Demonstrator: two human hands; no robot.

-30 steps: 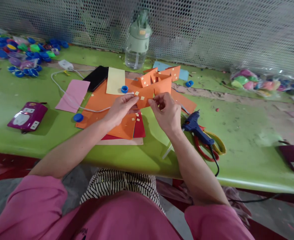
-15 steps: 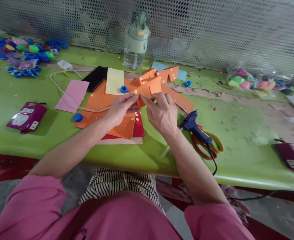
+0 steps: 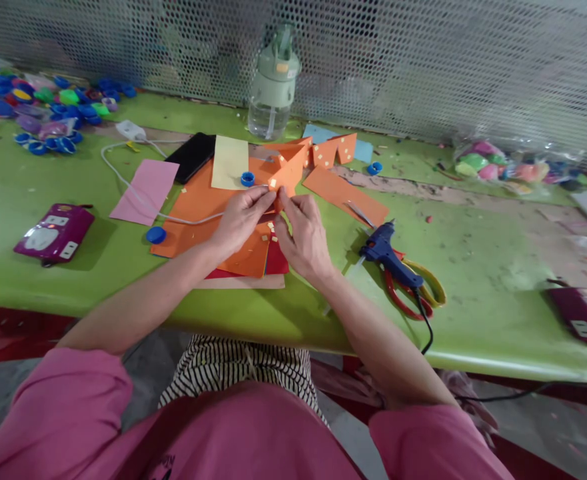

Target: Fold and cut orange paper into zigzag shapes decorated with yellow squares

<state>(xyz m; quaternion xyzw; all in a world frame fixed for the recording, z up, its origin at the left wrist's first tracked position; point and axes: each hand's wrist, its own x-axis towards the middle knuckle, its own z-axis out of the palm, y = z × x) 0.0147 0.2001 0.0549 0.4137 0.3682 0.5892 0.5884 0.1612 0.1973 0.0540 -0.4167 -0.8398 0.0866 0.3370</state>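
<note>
Both hands pinch a folded strip of orange paper (image 3: 290,172) dotted with small pale squares. My left hand (image 3: 246,217) grips its near end from the left, fingers partly hidden behind the paper. Close beside it, the thumb and forefinger of my right hand (image 3: 303,230) are closed on the same end. Under the hands lies a stack of orange sheets (image 3: 208,240) with red paper (image 3: 277,259) showing at its edge. Another folded orange strip with pale squares (image 3: 334,150) stands just beyond. A blue bottle cap (image 3: 247,179) rests near the left fingers.
To the right lie a blue glue gun (image 3: 390,253), scissors (image 3: 430,280) and an orange paper piece (image 3: 346,195). A water bottle (image 3: 273,87) stands at the back beside a phone (image 3: 190,157). Purple socket blocks (image 3: 53,233) and heaped coloured caps (image 3: 68,100) are at left.
My right hand has shifted left and turned, closer to my left hand. The orange strip has swung to a steeper angle, uncovering the orange piece on the right.
</note>
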